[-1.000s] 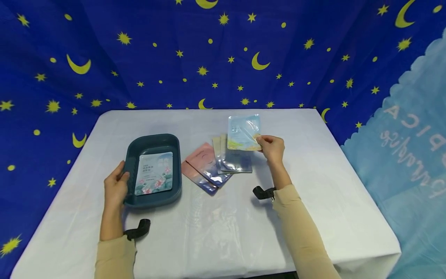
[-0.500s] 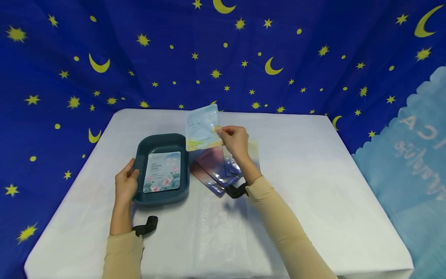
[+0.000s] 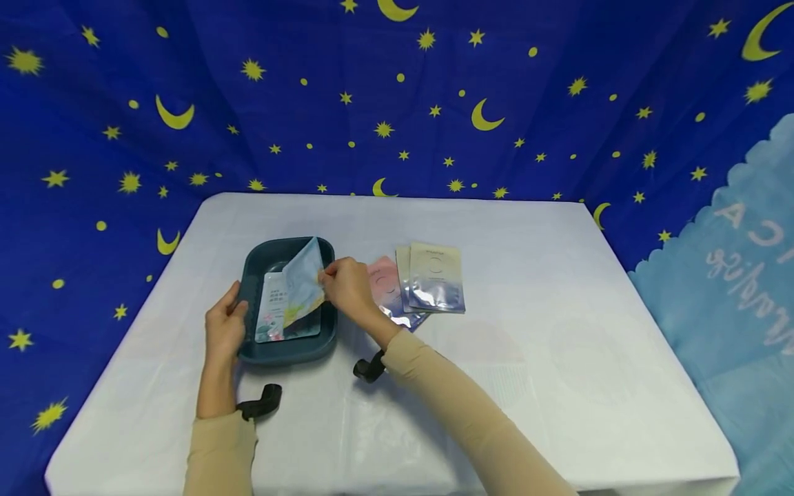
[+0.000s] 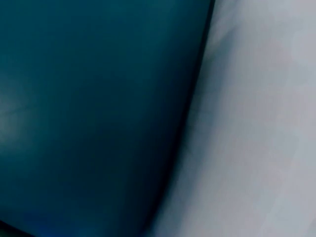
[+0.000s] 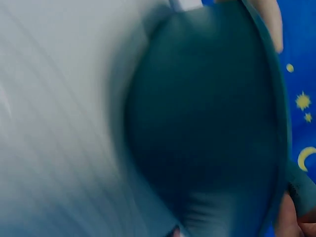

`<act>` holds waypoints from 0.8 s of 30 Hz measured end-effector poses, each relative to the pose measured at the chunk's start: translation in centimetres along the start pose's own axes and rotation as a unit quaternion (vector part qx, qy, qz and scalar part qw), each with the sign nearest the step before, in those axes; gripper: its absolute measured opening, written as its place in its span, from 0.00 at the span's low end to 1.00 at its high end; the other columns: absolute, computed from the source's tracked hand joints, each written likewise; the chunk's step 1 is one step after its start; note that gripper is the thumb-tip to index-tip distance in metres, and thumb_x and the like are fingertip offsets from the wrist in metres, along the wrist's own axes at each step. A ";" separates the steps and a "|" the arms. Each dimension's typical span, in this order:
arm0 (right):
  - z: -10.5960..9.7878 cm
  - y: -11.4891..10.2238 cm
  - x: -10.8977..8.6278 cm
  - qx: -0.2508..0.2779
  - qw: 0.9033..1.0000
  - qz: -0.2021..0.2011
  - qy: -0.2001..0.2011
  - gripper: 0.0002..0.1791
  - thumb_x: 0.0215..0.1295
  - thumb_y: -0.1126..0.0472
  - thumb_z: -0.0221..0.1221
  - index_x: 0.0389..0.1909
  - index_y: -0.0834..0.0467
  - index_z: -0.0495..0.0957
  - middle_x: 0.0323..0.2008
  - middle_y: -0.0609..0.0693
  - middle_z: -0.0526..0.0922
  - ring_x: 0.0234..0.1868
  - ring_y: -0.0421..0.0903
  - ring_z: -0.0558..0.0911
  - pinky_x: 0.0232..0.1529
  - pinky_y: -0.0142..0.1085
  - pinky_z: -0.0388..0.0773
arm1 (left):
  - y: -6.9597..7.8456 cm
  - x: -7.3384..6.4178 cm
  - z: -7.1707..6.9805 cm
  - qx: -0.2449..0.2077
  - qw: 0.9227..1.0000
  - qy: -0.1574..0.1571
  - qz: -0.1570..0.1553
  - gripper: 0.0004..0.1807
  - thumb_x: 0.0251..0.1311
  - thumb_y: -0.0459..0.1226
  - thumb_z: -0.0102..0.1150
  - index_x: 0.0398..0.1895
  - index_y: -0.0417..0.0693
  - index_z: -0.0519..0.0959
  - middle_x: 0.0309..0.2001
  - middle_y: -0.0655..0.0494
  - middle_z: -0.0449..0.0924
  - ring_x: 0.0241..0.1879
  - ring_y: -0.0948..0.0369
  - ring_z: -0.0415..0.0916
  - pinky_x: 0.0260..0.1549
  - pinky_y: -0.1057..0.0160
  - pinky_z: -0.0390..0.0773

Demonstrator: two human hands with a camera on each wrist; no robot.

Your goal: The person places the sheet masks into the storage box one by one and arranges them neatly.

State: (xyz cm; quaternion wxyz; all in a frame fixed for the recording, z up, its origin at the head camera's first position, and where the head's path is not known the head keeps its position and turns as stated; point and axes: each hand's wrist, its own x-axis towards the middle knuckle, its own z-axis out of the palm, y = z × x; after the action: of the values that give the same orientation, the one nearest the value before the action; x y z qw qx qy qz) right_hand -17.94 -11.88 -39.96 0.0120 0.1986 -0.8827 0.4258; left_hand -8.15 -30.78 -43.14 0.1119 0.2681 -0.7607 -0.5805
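My left hand point(image 3: 225, 324) grips the left rim of a dark teal plastic tray point(image 3: 285, 354), thumb on the rim. Over the tray's right half, my right hand point(image 3: 350, 289) pinches the right edge of a light blue and yellow face mask packet point(image 3: 302, 281), which hangs tilted. A white packet with pink lotus flowers point(image 3: 270, 303) lies flat in the tray, partly covered by the blue one. The left wrist view shows only the tray's outer wall point(image 4: 98, 98), close and blurred. In the right wrist view the tray's side point(image 5: 207, 98) fills the middle.
Right of the tray, pink-to-purple packets point(image 3: 386, 286) lie partly behind my right hand. Cream-to-purple packets point(image 3: 436, 275) overlap beside them. All rest on a white-covered table point(image 3: 577, 331), with a blue star-patterned cloth point(image 3: 434, 83) behind it.
My right hand has carried the blue packet leftward from above the cream packets to over the tray, and the packet has tilted. My left hand keeps its grip on the tray.
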 end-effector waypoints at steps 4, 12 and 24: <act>0.8 -0.6 -0.6 -0.037 0.999 -0.029 -0.025 0.16 0.63 0.60 0.64 0.16 0.57 0.82 0.11 0.44 0.75 0.12 0.35 0.69 0.14 0.23 0.61 | 0.0 -0.1 0.1 0.003 1.000 -0.004 0.001 0.28 0.74 0.30 0.36 0.76 0.45 0.54 0.76 0.43 0.51 0.75 0.48 0.48 0.73 0.49 0.51; 0.5 -0.9 -1.3 -0.076 0.995 -0.054 -0.046 0.19 0.65 0.57 0.63 0.14 0.55 0.78 0.09 0.44 0.71 0.11 0.36 0.67 0.13 0.25 0.57 | -0.1 -0.2 0.2 0.007 1.000 -0.006 0.004 0.28 0.74 0.31 0.36 0.76 0.45 0.54 0.76 0.44 0.49 0.75 0.47 0.47 0.73 0.47 0.51; -6.6 2.5 -0.7 -0.050 0.997 -0.027 0.046 0.15 0.64 0.56 0.63 0.42 0.63 0.86 0.32 0.53 0.89 0.31 0.44 0.86 0.34 0.34 0.81 | 0.0 -0.3 0.1 0.010 1.000 -0.003 -0.006 0.28 0.75 0.31 0.36 0.76 0.47 0.53 0.77 0.46 0.48 0.75 0.48 0.45 0.73 0.47 0.51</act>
State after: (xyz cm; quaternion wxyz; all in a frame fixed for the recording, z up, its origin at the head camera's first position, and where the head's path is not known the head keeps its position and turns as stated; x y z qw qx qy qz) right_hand -19.22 -5.21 -37.76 0.0741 0.2013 -0.8959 0.3890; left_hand -7.92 -30.55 -43.10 0.1039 0.2720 -0.7653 -0.5741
